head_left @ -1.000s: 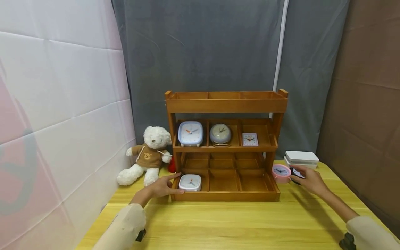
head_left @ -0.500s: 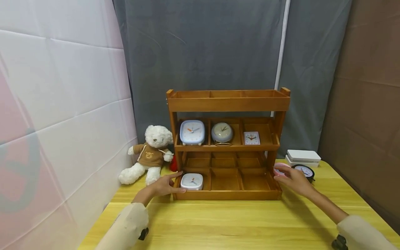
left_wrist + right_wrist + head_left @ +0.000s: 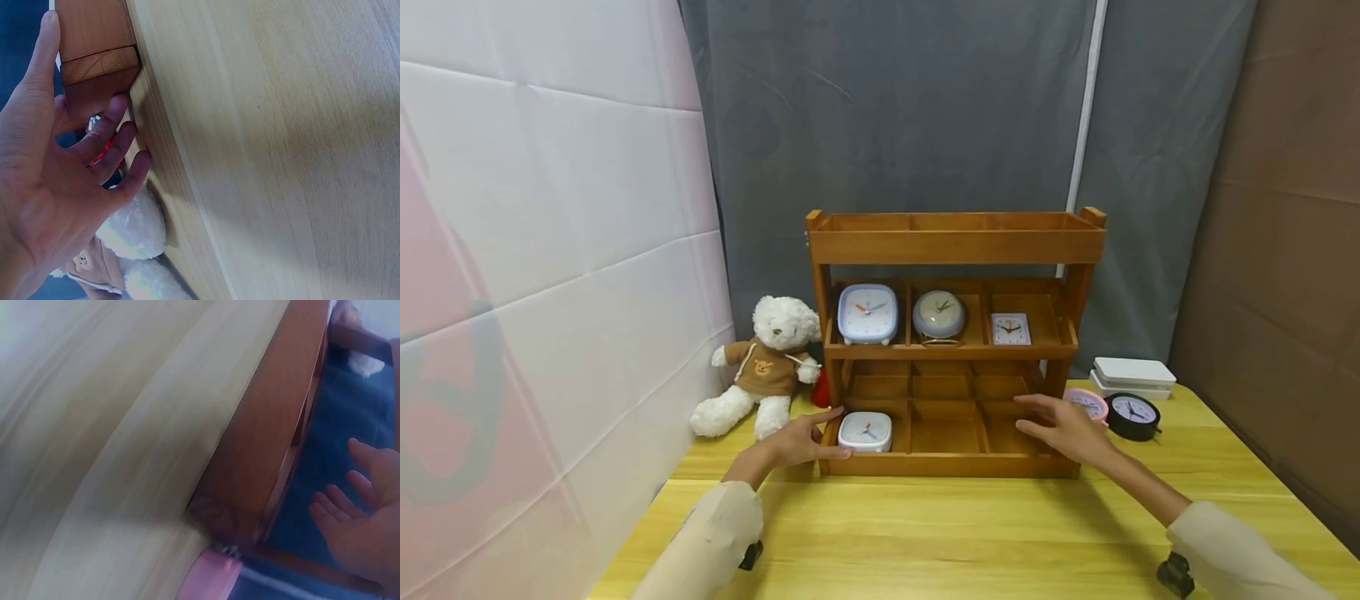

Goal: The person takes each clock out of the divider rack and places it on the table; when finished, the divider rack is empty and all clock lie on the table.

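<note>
A brown wooden rack (image 3: 958,247) with divided compartments stands on the table. My left hand (image 3: 797,440) rests against its lower left corner, thumb along the front rail, other fingers loosely spread by the side. Just inside that corner sits a white alarm clock (image 3: 865,432). Over the lower right compartment hovers my right hand (image 3: 1067,429), fingers extended and holding nothing. To the right of the rack, a pink round clock (image 3: 1088,404) is partly behind that hand, beside a black round clock (image 3: 1133,415). The right wrist view shows nothing in the palm.
On the middle shelf are a blue-rimmed clock (image 3: 867,314), a round grey clock (image 3: 938,315) and a small square clock (image 3: 1011,328). A white teddy bear (image 3: 772,367) sits left of the rack. White boxes (image 3: 1132,377) lie at the back right.
My right hand has moved left, from the black clock, past the pink clock, to the rack's lower right compartment. My left hand stays at the corner. The head view has shifted slightly.
</note>
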Demonstrator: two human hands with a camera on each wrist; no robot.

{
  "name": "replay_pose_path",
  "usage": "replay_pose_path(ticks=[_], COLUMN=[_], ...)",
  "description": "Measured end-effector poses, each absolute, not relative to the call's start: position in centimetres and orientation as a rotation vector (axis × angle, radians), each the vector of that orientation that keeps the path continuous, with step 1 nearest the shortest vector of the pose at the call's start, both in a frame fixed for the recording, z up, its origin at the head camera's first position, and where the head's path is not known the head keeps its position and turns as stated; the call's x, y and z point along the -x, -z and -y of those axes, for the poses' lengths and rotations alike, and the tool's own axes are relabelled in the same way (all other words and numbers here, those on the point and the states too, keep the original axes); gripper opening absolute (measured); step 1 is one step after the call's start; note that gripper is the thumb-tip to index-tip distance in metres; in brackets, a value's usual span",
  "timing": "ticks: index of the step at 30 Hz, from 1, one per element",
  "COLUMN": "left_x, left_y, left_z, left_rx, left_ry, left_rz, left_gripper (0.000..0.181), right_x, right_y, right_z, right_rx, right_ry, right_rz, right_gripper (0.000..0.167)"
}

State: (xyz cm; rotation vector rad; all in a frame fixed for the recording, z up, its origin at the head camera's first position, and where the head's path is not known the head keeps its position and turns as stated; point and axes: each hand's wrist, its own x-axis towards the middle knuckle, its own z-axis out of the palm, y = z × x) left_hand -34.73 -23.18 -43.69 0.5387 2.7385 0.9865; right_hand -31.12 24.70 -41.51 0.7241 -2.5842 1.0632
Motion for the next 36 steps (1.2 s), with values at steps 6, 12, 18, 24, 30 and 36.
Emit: replay_pose_path(ticks=[6,12,18,24,30,36], left_x=[34.5,34.4,34.7,34.8,34.7,34.7], left_y=[43.4,43.5,43.8,43.8,43.8,43.8], left_z=[23.0,23.0,23.1,23.2,23.3,23.2], left_rx=[-0.532,-0.531,-0.52,-0.537,-0.536,-0.526], left_ry=[-0.974,-0.979,-0.986,-0.986,-0.987,-0.979], left_rz=[-2.743,-2.75,-2.749,-2.749,-2.744,-2.748], left_gripper=[0.097,0.096,0.096,0.097,0.097,0.097], right_x=[31.6,32.2,32.6,33.0,33.7,34.5], right_y=[41.3,41.1,40.6,40.4,40.6,41.1], right_z=[-22.0,-19.3,-16.7,-13.8,-11.1,-8.5], right_rx=[-0.762,-0.794,-0.871,-0.902,-0.977,-0.997], right_ry=[-1.09,-1.075,-1.138,-1.185,-1.176,-1.205], right_rz=[2.584,2.575,2.572,2.596,2.6,2.62], right_gripper=[0.042,0.042,0.043,0.046,0.047,0.047])
